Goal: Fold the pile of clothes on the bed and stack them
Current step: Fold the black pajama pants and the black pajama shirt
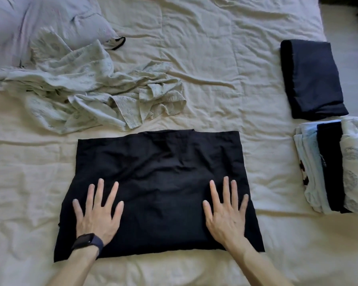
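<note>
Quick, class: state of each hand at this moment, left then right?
Left hand: open, fingers spread flat, pressing on the black garment.
Right hand: open, fingers spread flat on the same garment, holding nothing.

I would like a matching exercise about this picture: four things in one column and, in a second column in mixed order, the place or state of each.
Things:
1. black garment
2. pale green garment
3. navy garment
4. watch

Places or states:
A. folded, lying alone at the far right
B. on the wrist of the left hand
C. flat under the left hand and the right hand
D. crumpled, not folded

Pairs: 1-C, 2-D, 3-A, 4-B
</note>
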